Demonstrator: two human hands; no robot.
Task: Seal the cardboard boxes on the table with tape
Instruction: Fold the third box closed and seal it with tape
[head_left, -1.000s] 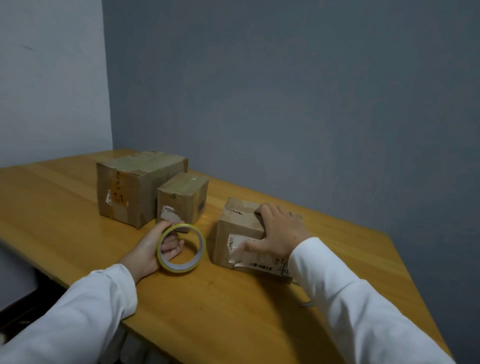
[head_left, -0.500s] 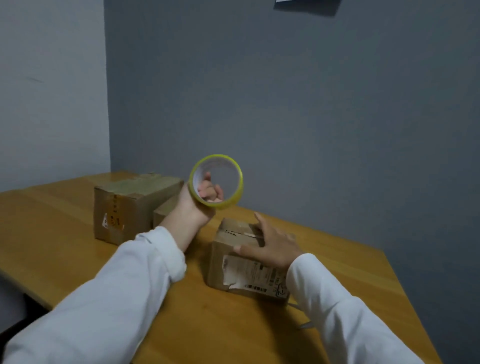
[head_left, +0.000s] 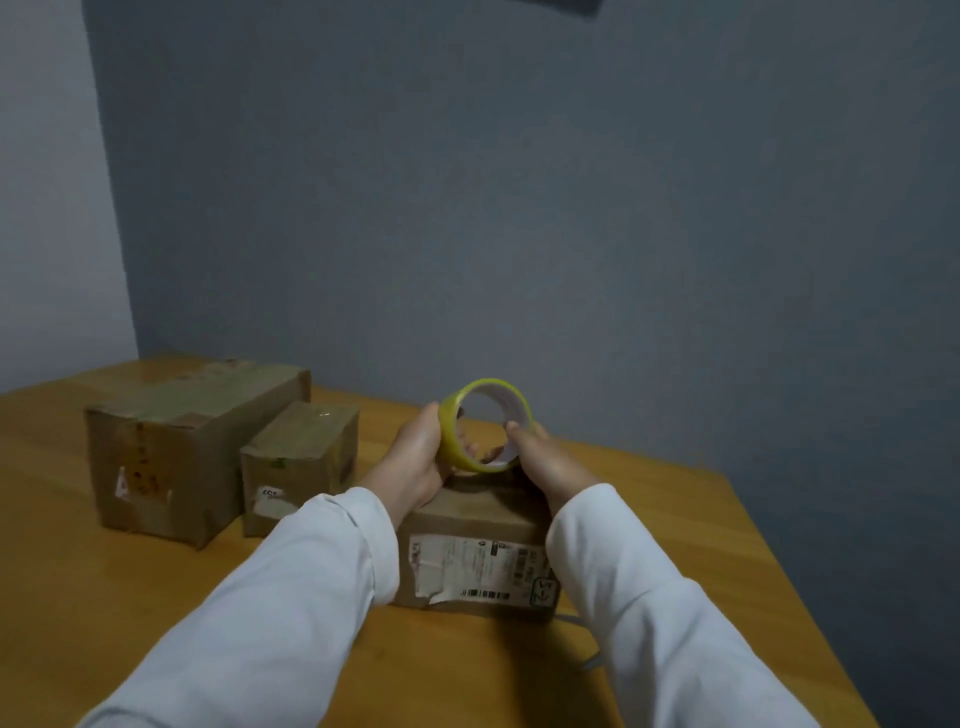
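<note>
Background: a grey wall is seen behind a wooden counter (head_left: 675, 519).
Far left: a large box (head_left: 176, 447) and a small box (head_left: 298, 462) are set side by side.
Near centre: a labelled box (head_left: 472, 551) is placed.
Tape roll (head_left: 485, 426): held above the labelled box.
Left hand (head_left: 415, 457): grip curled round the roll's left rim.
Right hand (head_left: 545, 462): grip closed on the roll's right rim.

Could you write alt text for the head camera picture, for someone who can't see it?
Both hands, left hand and right hand, hold a yellow tape roll above a labelled cardboard box. Two more boxes stand left on the wooden table.
</note>
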